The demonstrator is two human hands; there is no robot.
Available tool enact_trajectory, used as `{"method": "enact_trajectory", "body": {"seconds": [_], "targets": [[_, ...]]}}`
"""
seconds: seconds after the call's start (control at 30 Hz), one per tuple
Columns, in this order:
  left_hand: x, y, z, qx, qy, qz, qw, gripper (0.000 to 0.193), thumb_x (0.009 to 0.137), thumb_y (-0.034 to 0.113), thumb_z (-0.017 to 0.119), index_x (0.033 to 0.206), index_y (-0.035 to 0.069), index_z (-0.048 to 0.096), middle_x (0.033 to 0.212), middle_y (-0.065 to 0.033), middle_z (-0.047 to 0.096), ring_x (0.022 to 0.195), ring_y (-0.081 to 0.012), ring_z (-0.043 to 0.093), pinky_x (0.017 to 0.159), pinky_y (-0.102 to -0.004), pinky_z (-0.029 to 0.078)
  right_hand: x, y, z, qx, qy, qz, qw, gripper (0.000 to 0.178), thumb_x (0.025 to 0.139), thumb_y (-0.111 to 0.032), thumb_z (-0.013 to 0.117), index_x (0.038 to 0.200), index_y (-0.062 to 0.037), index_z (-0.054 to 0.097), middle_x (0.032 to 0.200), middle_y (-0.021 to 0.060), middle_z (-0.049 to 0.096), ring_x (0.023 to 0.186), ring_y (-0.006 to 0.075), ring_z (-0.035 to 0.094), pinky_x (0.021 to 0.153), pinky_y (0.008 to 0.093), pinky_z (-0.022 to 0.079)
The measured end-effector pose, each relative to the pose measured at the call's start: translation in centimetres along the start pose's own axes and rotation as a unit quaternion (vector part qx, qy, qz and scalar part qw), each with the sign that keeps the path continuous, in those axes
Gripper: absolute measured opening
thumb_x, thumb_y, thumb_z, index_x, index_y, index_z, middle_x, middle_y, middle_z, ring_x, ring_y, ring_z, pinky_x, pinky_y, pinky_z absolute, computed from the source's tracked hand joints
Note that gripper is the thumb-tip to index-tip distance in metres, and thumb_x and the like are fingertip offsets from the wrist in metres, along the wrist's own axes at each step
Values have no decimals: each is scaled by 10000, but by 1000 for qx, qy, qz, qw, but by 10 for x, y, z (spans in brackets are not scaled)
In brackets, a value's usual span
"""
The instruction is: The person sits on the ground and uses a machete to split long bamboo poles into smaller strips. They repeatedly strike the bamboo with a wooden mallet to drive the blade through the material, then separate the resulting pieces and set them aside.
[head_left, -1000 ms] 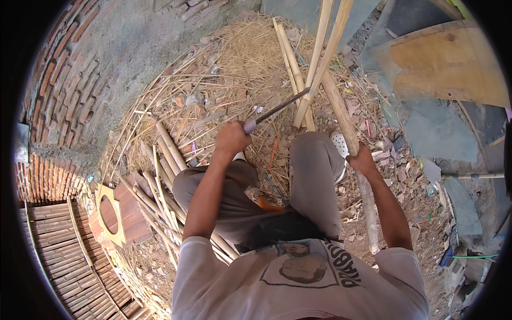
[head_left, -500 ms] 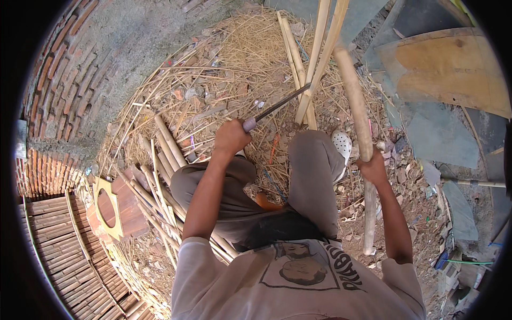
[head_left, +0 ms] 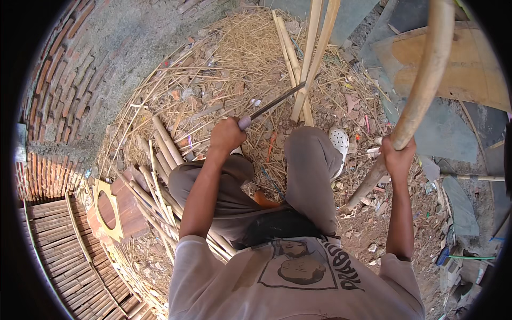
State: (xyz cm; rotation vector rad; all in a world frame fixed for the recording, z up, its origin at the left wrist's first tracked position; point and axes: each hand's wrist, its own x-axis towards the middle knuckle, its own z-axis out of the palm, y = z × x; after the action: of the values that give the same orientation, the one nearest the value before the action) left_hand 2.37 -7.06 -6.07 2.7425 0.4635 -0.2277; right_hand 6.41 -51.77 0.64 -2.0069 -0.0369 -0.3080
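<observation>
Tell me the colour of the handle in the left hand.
The handle looks pale greyish purple, best seen in the head view.

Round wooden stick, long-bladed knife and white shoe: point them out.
Round wooden stick (head_left: pixel 425 88), head view: on its raised upper length.
Long-bladed knife (head_left: pixel 277 101), head view: midway along its blade.
White shoe (head_left: pixel 340 141), head view: on its perforated top.

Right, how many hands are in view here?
2: the left hand, gripping the knife, and the right hand, around the pole. Neither is out of sight.
</observation>
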Motion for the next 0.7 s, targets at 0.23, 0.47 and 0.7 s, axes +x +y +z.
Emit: {"method": "enact_trajectory", "body": {"seconds": [0.23,0.47,0.7], "targets": [[-12,-1,1,15,5,28,999,261,849,287,660,896,36,718,829,-253,686,834,-414,683,775,-501,537,-25,39,-14,-180,-278,192,924,393,685,-109,696,1044,39,638,886,183,687,773,295,679,714,373,529],[-3,-4,-3,13,10,17,1000,241,858,257,646,920,34,713,846,-249,688,842,-420,678,766,-508,534,-2,-68,-62,19,-10,47,999,198,753,-8,624,938,30,563,689,64,595,548,129,587,502,273,477],[-1,1,-5,19,5,25,999,236,777,216,668,925,42,726,867,-235,705,845,-399,696,789,-491,556,-67,114,22,-182,-275,156,931,511,670,-127,717,1123,69,582,860,187,659,824,307,653,769,388,514]]}}
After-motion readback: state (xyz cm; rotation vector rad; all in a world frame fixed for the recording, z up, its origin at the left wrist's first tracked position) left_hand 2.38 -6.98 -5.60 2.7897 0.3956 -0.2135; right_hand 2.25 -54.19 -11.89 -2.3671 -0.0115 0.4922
